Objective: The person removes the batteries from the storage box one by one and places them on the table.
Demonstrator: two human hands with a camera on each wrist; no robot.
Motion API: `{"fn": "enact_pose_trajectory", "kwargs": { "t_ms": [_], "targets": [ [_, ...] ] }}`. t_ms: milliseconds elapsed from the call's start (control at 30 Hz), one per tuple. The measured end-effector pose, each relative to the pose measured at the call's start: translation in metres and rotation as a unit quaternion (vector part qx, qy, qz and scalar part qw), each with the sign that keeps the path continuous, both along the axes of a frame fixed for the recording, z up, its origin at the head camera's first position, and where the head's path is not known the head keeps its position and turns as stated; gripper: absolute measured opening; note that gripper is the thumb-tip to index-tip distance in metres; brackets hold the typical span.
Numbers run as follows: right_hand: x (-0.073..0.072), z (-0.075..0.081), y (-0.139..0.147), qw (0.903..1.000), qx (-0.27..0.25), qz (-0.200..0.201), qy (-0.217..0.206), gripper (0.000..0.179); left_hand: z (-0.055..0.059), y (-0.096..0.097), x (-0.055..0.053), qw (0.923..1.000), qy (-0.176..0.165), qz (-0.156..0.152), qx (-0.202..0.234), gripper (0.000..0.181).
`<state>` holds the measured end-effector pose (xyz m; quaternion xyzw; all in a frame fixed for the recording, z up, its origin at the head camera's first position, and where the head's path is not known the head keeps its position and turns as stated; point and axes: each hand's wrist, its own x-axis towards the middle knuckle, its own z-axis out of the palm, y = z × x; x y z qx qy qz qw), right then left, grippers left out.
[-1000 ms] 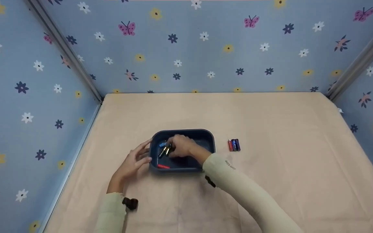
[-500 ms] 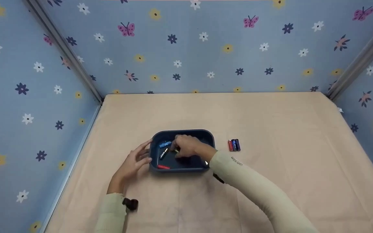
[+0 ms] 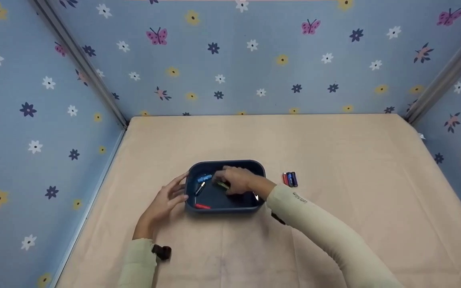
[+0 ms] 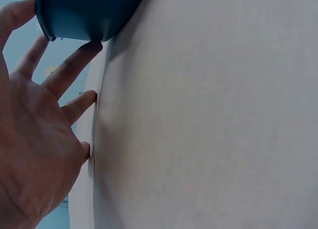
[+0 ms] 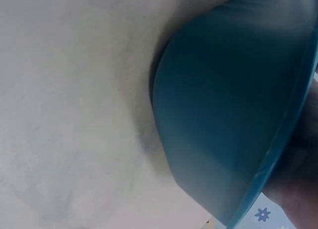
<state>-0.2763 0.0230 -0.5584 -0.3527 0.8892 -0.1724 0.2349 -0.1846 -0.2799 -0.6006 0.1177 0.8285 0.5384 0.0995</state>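
While spread left hand (image 3: 162, 204) touches bin (image 3: 224, 210), right hand (image 3: 238, 181) — inside — pinches green item (image 3: 223, 185)

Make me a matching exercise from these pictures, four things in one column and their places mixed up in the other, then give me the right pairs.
Things:
1. Left hand
2. Right hand
3. Battery row
4. Loose red stick

Places:
A. On the table, right of the bin
B. Inside, at the near left corner
C. Touching the bin's left end from outside
D. Fingers inside the bin, beyond the near wall

Pairs: 1-C, 2-D, 3-A, 4-B
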Motion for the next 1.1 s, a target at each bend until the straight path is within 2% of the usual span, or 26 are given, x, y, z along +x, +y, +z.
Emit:
{"fn": "enact_pose_trajectory", "kwargs": {
  "t_ms": [233,500,733,1100],
  "targets": [
    [0.001,0.007,0.005,0.9998,0.003,0.011,-0.017,0.065,0.001,0.001,0.001,0.9999,-0.009,0.003,0.01,0.074],
    [-0.004,0.011,0.012,0.9984,0.022,0.036,-0.037,0.054,0.0,0.0,0.0,1.0,-0.001,0.007,-0.004,0.073],
    [-0.01,0.013,0.018,0.9949,0.038,0.053,-0.077,0.053,0.0,0.0,0.0,0.9999,0.005,0.008,-0.01,0.073],
    [-0.01,0.014,0.021,0.9942,0.027,0.059,-0.085,0.051,-0.001,0.0,0.001,0.9999,0.006,0.005,-0.008,0.074]
  ]
}}
